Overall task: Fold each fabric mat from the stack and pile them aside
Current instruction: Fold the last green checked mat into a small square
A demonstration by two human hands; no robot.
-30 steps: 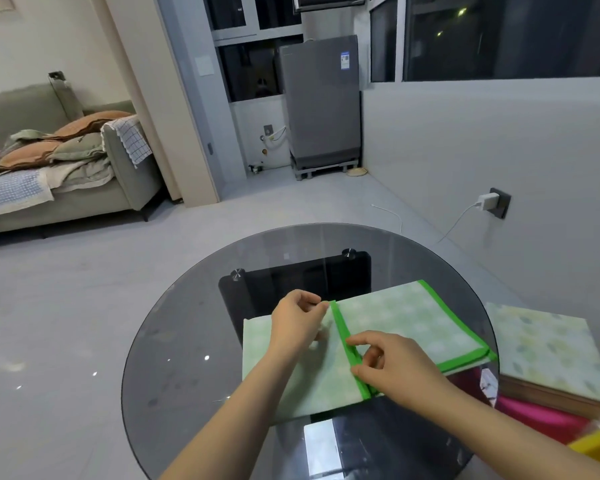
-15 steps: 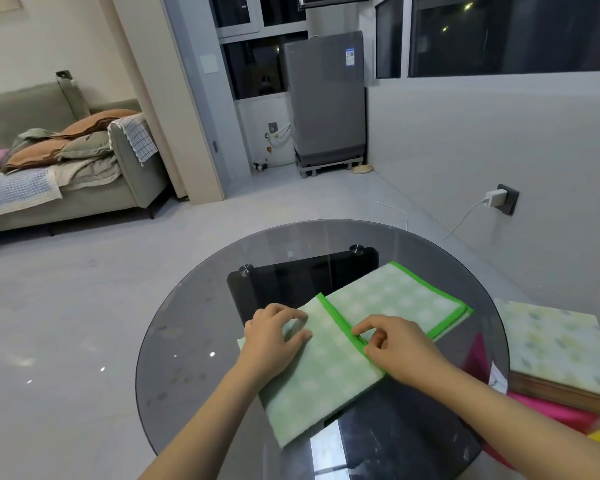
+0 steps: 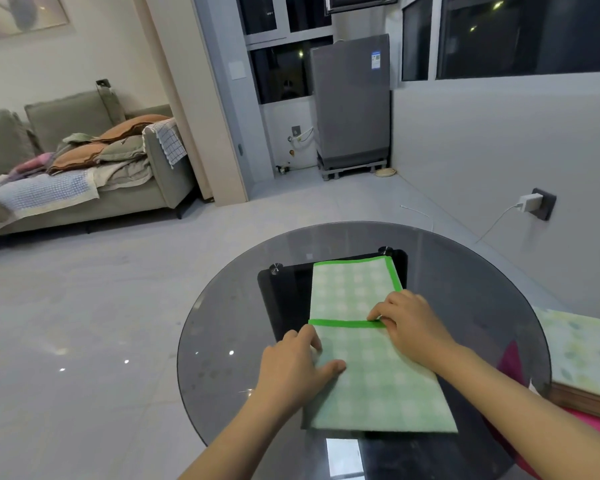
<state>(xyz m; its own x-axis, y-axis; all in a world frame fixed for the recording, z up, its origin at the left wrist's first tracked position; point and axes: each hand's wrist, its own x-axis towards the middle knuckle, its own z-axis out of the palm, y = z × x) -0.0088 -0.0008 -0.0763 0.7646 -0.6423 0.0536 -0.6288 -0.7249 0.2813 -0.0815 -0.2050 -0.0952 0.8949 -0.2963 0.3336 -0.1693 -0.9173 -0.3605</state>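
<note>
Your left hand lies palm down at the left edge of the green checked mat, its fingers curled loosely over the border and the thumb stretched flat across the cloth; whether the fingers wrap under the edge cannot be told. Your right hand rests on the mat's right side at about 3 o'clock from the fold line, its fingers bent close together with the tips pressing on the bright green hem that runs crosswise over the cloth; the hand grips nothing that can be seen, only presses. Both forearms enter from 6 o'clock and converge toward the mat, the wrists nearly straight and low over the surface. The mat lies lengthwise from 12 to 6 o'clock on the round glass table, a near layer folded over so that its hemmed edge crosses the middle, while the far portion, bordered in green along its right side, reaches over the dark base plate seen through the glass. At 3 o'clock, just beyond the table rim, a stack topped with a pale leaf-patterned fabric sits on a brown layer, with pink fabric beneath and beside it. A sofa piled with blankets stands well apart at 10 o'clock.
</note>
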